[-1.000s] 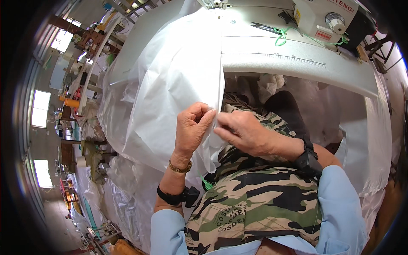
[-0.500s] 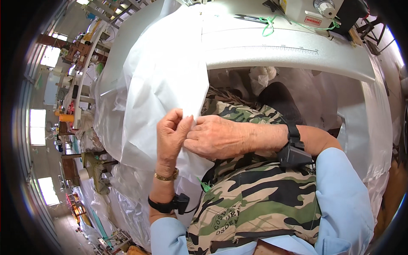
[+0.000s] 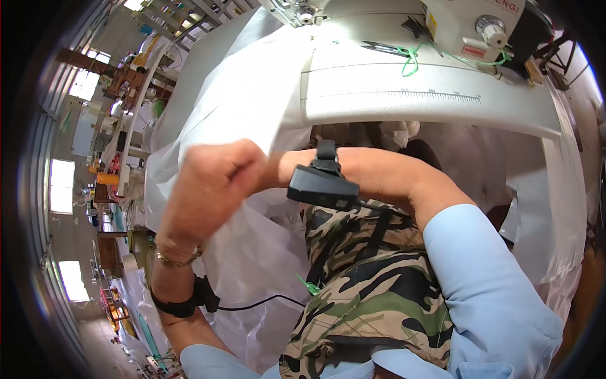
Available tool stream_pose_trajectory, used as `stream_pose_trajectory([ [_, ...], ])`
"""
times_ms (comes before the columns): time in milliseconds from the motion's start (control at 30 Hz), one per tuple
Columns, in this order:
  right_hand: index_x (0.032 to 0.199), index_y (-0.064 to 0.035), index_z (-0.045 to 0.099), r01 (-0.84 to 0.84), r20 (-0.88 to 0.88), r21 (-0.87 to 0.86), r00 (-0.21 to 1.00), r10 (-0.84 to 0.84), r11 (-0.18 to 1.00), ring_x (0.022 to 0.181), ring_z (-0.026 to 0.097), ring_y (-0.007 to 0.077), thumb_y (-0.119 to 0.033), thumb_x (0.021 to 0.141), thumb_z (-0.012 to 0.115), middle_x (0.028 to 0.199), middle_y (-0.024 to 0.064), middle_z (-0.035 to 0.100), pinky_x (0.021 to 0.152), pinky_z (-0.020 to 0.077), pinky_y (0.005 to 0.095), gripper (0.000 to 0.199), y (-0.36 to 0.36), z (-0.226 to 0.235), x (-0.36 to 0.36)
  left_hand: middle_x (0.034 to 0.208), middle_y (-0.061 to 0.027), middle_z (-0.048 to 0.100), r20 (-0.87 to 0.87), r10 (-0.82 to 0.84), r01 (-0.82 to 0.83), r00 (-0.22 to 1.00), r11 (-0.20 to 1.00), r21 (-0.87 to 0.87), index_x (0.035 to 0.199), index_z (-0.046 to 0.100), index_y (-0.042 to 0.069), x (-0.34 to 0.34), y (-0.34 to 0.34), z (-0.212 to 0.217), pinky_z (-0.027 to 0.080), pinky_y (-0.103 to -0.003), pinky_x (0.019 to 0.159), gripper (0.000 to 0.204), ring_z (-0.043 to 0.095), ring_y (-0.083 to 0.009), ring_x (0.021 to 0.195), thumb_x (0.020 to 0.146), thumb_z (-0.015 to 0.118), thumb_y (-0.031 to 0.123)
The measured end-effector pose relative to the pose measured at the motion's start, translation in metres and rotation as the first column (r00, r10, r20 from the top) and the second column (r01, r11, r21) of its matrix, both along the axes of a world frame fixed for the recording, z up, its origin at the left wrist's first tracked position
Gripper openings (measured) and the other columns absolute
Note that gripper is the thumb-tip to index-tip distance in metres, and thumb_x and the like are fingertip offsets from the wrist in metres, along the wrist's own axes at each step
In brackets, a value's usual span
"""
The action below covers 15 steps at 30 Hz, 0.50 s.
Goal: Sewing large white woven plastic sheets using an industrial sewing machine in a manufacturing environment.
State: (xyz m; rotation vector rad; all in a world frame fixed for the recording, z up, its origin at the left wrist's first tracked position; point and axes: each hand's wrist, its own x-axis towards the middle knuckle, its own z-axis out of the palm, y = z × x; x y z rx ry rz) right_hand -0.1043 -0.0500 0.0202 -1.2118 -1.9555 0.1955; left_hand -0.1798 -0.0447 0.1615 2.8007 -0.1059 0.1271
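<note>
A large white sheet (image 3: 243, 85), of thin fabric or film, runs from under the sewing machine's needle area (image 3: 306, 19) down toward me. My left hand (image 3: 211, 189) is lifted in front of it, blurred, with its fingers curled closed on the sheet. White material hangs down below that hand. My right forearm reaches across from the right, and my right hand (image 3: 268, 174) is mostly covered by the left one. Its fingers are hidden, so I cannot see what they hold. Each forearm wears a black strapped device (image 3: 323, 186).
The pale machine bed (image 3: 391, 82) carries a printed ruler scale. Green thread (image 3: 410, 62) and a dark slim tool (image 3: 382, 47) lie near the machine head (image 3: 470, 28). A camouflage apron (image 3: 372, 284) covers my lap. Cluttered worktables stand at left.
My left hand has risen and moved left, toward the camera. My right hand has gone left behind it. The sheet is drawn narrower near the machine, and the view has shifted slightly.
</note>
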Motion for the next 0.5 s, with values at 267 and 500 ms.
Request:
stream_pose_trajectory([
  [267,0.099,0.0005,0.068,0.028,0.173,-0.712,0.975,0.136,0.702,0.093,0.066,0.0424,-0.025,0.088,0.063,0.099,0.0248,0.069,0.079,0.0524,0.048,0.028,-0.088,-0.066,0.058,0.072,-0.0171,0.063,0.127,0.18,-0.176,0.975,0.984,-0.041,0.086,0.059,0.0,-0.038,-0.017,-0.15,0.049,-0.039,0.058,0.005,0.062,-0.034,0.063,0.089,0.062,0.002],
  [500,0.095,-0.0103,0.062,0.221,0.358,0.085,0.903,-0.237,0.972,0.104,0.058,0.0232,-0.017,0.087,0.069,0.099,0.0046,0.062,0.098,0.0427,0.0402,0.013,-0.11,-0.025,0.124,0.075,-0.0023,0.063,0.002,0.55,-0.376,0.835,0.574,-0.727,0.094,0.067,-0.003,-0.052,-0.025,-0.201,0.041,-0.027,0.056,0.008,0.051,-0.0079,0.062,0.089,0.068,0.004],
])
